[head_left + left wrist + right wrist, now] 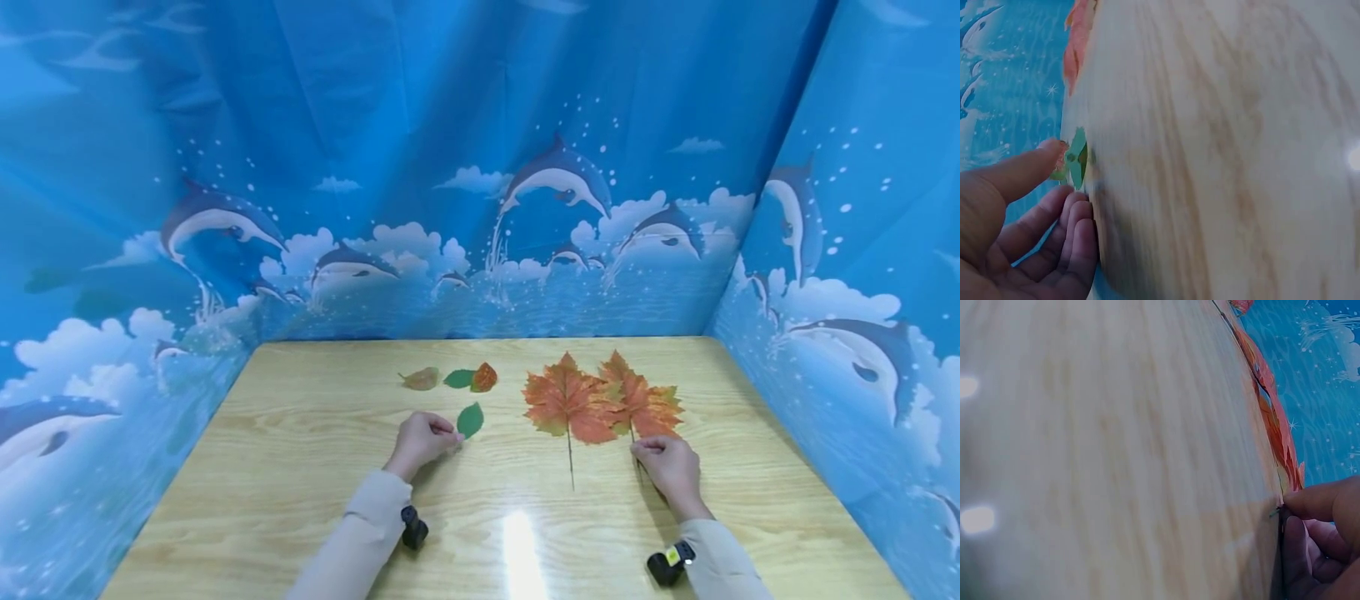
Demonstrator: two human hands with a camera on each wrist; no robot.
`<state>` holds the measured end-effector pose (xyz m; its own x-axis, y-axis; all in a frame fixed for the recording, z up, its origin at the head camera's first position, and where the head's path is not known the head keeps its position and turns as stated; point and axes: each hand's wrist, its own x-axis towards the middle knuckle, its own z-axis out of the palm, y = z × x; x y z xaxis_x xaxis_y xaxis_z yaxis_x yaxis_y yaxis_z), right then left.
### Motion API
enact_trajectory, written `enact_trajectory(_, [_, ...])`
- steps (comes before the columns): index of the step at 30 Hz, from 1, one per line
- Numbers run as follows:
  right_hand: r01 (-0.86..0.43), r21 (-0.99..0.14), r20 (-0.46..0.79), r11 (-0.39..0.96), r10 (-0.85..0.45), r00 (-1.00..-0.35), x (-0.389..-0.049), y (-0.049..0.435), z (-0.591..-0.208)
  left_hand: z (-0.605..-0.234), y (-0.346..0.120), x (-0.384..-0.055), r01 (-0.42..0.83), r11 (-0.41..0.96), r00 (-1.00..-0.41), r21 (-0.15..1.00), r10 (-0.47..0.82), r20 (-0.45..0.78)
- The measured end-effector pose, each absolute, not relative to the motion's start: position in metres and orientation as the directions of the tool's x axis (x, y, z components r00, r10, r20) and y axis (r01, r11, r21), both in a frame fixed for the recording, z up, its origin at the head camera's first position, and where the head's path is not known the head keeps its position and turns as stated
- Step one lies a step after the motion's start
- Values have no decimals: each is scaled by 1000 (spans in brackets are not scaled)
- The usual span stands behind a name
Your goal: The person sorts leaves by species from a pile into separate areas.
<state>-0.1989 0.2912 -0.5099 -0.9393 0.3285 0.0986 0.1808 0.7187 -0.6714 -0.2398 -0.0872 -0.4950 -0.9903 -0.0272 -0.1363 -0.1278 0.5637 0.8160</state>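
Blue dolphin-print backdrop (450,108) borders the table (277,492) where orange leaves (564,398) overlap.

Green leaf (471,421), apparently flat, lobed orange leaf (636,400)

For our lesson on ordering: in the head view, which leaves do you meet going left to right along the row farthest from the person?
Brownish leaf, green leaf, small red leaf, left large orange leaf, right large orange leaf, its stem pinched by the right hand.

Cream sleeves (360,533), black wrist cameras (414,528)
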Motion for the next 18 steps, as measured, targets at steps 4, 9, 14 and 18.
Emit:
enact_trajectory(4, [179,-674,94,717,324,-941,-199,291,-509,-497,-85,-238,-82,603,-994,794,6,-107])
enact_trajectory(9, [180,-673,93,717,323,-942,-198,291,-509,-496,-82,-237,-45,654,-996,755,25,-81])
enact_trajectory(14, [188,-676,82,712,327,-942,-198,291,-510,-494,-79,-236,-19,685,-998,728,37,-60])
enact_trajectory(18, [187,-680,82,709,327,-941,-198,291,-510,-495,-79,-235,-14,688,-999,725,27,-45])
